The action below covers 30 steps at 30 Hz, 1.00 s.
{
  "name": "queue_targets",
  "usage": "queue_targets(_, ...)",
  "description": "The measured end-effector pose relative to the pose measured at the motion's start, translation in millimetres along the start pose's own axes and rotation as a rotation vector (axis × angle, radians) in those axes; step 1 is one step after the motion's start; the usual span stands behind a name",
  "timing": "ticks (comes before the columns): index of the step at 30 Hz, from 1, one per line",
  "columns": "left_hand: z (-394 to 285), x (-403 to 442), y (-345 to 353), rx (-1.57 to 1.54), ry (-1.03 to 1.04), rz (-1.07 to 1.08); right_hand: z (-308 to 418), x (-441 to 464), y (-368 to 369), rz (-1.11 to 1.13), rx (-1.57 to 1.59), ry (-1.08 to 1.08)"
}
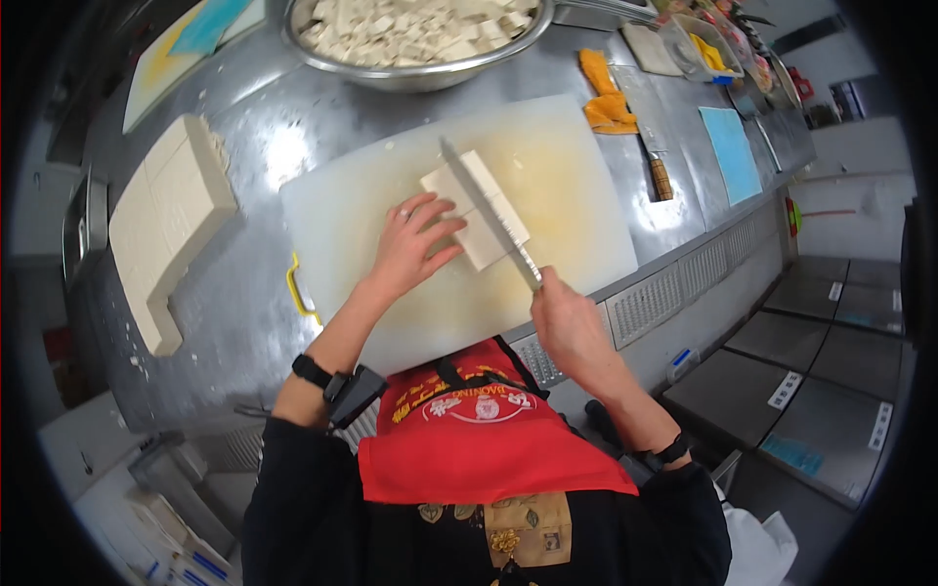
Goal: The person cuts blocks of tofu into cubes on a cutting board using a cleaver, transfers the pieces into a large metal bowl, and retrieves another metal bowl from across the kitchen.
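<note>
A white block of tofu lies on the pale cutting board. My right hand is closed around the handle of a knife, whose long blade lies across the tofu and leaves a strip on its right side. On the left, my left hand has its fingers spread, with the fingertips at the tofu's left edge; whether they press on it I cannot tell. A larger slab of tofu, marked into squares and partly cut away, rests on the metal table left of the board.
A steel bowl of tofu cubes stands behind the board. To the right lie an orange cloth, a wooden-handled cleaver and a blue cloth. The board's yellow handle is at left. Another board sits far left.
</note>
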State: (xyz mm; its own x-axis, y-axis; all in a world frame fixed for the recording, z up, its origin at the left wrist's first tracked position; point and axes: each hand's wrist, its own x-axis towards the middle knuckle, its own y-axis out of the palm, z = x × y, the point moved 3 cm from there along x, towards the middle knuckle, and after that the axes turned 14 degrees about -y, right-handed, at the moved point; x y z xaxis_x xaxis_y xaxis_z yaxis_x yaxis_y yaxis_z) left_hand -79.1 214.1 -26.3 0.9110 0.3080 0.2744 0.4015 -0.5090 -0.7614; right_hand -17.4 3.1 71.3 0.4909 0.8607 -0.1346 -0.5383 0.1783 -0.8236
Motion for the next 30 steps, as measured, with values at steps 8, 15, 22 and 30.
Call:
queue_targets(8,-6.0,4.9,1.6,0.013,0.016,0.013,-1.3,-6.2,6.5,-0.071,-0.009,-0.051)
queue_targets(15,-9.1,4.9,-1.0,0.020,-0.001,0.028,-5.1,-10.4,-0.8,-0.117,0.064,-0.047)
queue_targets(22,-6.0,3.6,0.0,0.026,0.021,-0.001,-6.0,-6.2,-9.6,-0.106,0.059,-0.040)
queue_targets(30,-5.9,2.4,-0.6,0.026,0.021,-0.009,-5.5,-3.8,-6.2,-0.090,0.062,-0.060)
